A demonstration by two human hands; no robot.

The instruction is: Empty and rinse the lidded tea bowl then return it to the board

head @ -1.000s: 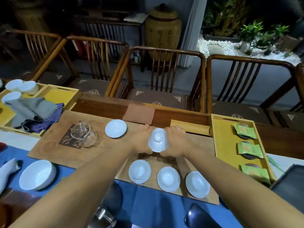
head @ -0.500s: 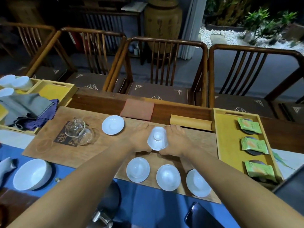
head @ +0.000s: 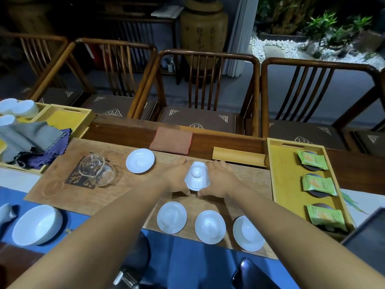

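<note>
The white lidded tea bowl [head: 196, 177] is near the middle of the wooden board [head: 129, 190], with its knobbed lid on and its body tilted. My left hand [head: 176, 177] cups its left side and my right hand [head: 218, 177] cups its right side, so both hold it between them. Whether its base touches the board is hidden by my fingers. Its white saucer [head: 140, 161] lies apart on the board, to the left.
Three white cups [head: 210, 226] sit in a row at the board's near edge. A glass pitcher [head: 96, 170] stands at left, a large white bowl [head: 37, 225] on the blue cloth. Yellow trays flank the board: cloths [head: 31, 140] left, green packets [head: 318, 183] right. Chairs stand behind.
Both hands stay closed around the lidded bowl in the same spot on the board. The view has shifted slightly; nothing else moved.
</note>
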